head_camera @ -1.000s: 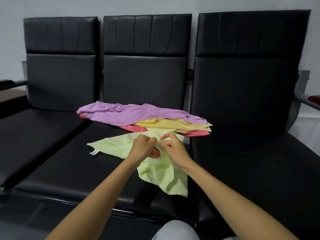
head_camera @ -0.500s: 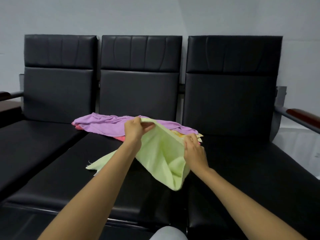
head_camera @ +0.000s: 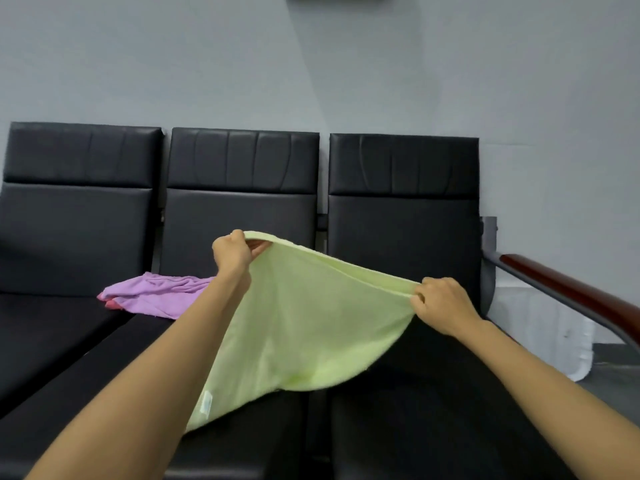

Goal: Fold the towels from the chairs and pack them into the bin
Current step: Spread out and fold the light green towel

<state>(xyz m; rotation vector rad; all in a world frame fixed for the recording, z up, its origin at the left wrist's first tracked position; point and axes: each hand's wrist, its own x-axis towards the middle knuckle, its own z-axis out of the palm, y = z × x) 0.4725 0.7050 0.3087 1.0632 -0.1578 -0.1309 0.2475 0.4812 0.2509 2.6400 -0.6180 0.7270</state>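
Stretching between two raised hands, the pale green towel [head_camera: 304, 323] hangs in the air in front of a row of three black padded chairs [head_camera: 242, 202]. Its top edge is pulled taut and its lower part sags toward the middle seat [head_camera: 86, 368]. The left hand [head_camera: 232, 252] grips one top corner with its fingers curled over the edge. The right hand [head_camera: 440, 303], well apart from it and lower, is clenched on the other end of that edge. A small white label [head_camera: 206, 403] shows near the towel's bottom corner.

Behind the left forearm, a purple towel [head_camera: 159, 294] lies crumpled at the back of the seats, across the gap between the left and middle chairs. A pink towel [head_camera: 110, 304] peeks out from under its left end.

The chairs have smooth, dark, leather-like cushions and stand against a plain grey wall [head_camera: 311, 64]. At the right end of the row, a reddish-brown armrest [head_camera: 571, 292] sits on a grey metal bar. Beyond it a white object [head_camera: 540, 327] stands on the grey floor [head_camera: 616, 386]; what it is cannot be told.
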